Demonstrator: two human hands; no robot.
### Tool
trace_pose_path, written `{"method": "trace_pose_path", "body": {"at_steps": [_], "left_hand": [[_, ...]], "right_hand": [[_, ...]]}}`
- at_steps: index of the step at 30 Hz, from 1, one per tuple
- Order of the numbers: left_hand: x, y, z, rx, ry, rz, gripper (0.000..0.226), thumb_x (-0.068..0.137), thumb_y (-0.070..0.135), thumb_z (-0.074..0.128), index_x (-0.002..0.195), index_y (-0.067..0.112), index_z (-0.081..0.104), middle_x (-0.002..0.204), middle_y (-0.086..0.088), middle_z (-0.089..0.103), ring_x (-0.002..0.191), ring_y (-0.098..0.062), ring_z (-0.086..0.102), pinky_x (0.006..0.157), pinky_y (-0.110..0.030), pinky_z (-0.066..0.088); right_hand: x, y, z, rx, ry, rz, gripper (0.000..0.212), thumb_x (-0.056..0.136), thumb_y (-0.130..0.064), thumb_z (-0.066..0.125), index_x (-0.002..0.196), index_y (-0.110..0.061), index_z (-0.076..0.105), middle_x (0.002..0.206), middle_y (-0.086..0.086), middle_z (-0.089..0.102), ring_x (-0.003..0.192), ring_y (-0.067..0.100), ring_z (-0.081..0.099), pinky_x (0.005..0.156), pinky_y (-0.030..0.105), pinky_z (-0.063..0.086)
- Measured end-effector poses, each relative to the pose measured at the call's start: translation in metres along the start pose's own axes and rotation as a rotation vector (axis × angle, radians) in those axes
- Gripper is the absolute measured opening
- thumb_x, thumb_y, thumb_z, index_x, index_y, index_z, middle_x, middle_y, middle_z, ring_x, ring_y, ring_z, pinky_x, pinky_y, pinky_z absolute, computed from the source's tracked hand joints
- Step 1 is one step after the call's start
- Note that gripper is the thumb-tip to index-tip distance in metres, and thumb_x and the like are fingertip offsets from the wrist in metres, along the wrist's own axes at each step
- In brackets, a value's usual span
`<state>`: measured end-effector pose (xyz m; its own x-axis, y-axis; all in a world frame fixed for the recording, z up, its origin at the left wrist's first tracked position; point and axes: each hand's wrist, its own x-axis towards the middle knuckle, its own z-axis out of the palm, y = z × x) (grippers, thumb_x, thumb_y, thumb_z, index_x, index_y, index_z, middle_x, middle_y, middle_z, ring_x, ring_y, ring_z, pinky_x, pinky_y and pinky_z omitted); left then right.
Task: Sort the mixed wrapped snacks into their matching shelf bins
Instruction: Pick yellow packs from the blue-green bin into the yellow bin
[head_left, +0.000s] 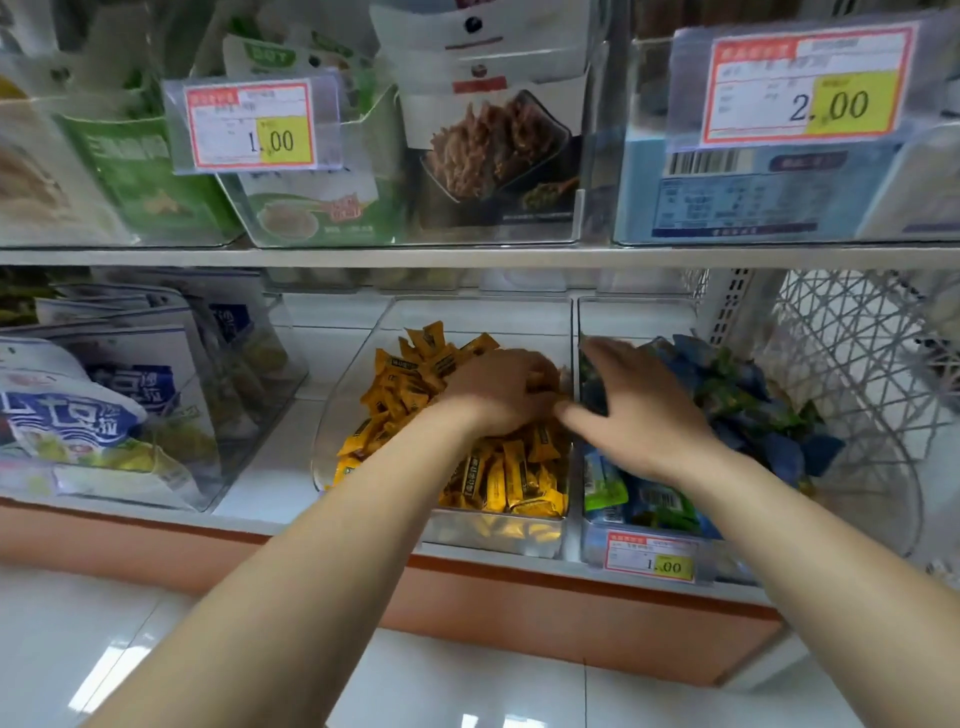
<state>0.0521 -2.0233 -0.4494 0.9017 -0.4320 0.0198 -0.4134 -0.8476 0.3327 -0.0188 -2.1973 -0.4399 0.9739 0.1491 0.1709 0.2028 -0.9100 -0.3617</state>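
Yellow snacks (498, 483) in clear bin (478, 317): left hand (493, 389) grips handful; right hand (639, 410) spread flat over blue-green snacks (748, 395).

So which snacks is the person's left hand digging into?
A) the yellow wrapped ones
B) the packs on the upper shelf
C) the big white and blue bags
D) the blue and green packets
A: the left hand has its fingers curled into the pile of yellow wrapped snacks in the middle clear bin, while the right hand is over the blue and green packets next door.
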Motion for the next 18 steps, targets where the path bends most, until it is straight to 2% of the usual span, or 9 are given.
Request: {"method": "trace_pose_path", "body": {"at_steps": [2,3,5,9,14,18], "left_hand": [[0.012,-0.004,0.009,0.11,-0.196,0.04,0.053,0.09,0.06,0.052,0.139,0.04,0.049,0.139,0.004,0.057,0.123,-0.023,0.055,0.104,-0.046,0.044],[0.016,-0.008,0.013,0.195,-0.265,0.048,0.06,0.088,0.065,0.05,0.143,0.043,0.042,0.147,0.004,0.05,0.132,-0.024,0.048,0.112,-0.051,0.033],[0.019,-0.02,0.019,0.339,-0.277,0.068,0.07,0.084,0.072,0.05,0.147,0.045,0.035,0.156,0.004,0.039,0.142,-0.025,0.035,0.118,-0.057,0.014],[0.02,-0.045,0.006,0.248,-0.174,0.09,0.066,0.081,0.069,0.057,0.14,0.042,0.047,0.139,0.003,0.057,0.133,-0.026,0.046,0.114,-0.056,0.025],[0.019,-0.08,-0.021,0.326,-0.07,0.071,0.053,0.079,0.068,0.061,0.125,0.042,0.057,0.115,0.001,0.067,0.118,-0.027,0.054,0.108,-0.048,0.03],[0.024,-0.086,-0.027,0.35,-0.094,0.056,0.052,0.078,0.068,0.063,0.123,0.044,0.057,0.118,0.005,0.067,0.117,-0.025,0.056,0.106,-0.048,0.031]], "right_hand": [[0.001,0.004,0.01,-0.067,-0.057,0.005,0.077,0.091,-0.063,0.042,0.155,-0.026,0.023,0.158,0.0,0.033,0.142,0.023,0.035,0.113,0.042,0.034],[0.001,0.008,0.011,-0.075,-0.056,0.007,0.076,0.091,-0.063,0.04,0.156,-0.027,0.021,0.157,0.0,0.036,0.14,0.023,0.037,0.111,0.042,0.035],[0.002,0.014,0.011,-0.07,-0.057,0.002,0.074,0.092,-0.065,0.036,0.156,-0.031,0.018,0.156,-0.001,0.038,0.14,0.022,0.038,0.112,0.042,0.034],[0.002,0.017,0.013,-0.068,-0.062,-0.001,0.075,0.09,-0.068,0.033,0.155,-0.036,0.016,0.155,-0.004,0.04,0.14,0.021,0.038,0.114,0.042,0.032],[0.002,0.017,0.013,-0.052,-0.064,0.011,0.075,0.089,-0.068,0.033,0.155,-0.037,0.016,0.155,-0.004,0.04,0.141,0.021,0.037,0.114,0.043,0.031],[0.002,0.017,0.015,-0.062,-0.048,0.007,0.077,0.087,-0.07,0.031,0.155,-0.036,0.017,0.154,-0.004,0.042,0.14,0.021,0.039,0.113,0.042,0.032]]}}
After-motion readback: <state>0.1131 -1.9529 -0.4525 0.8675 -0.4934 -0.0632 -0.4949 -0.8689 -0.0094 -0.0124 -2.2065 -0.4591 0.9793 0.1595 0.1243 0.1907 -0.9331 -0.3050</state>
